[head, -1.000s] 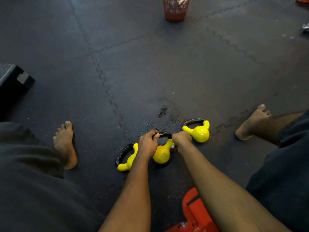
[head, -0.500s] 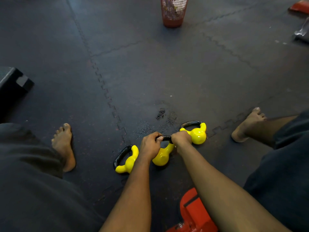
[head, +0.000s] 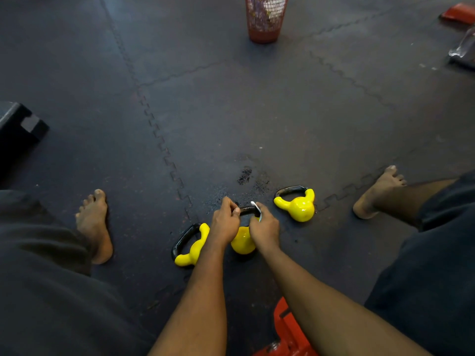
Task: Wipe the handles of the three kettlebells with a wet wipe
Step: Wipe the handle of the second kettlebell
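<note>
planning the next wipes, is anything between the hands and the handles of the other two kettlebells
Nothing visible does. The right hand holds the wet wipe on the handle of the middle kettlebell, which the left hand grips. The left kettlebell and right kettlebell lie either side, handles exposed, only bare mat between.
</note>
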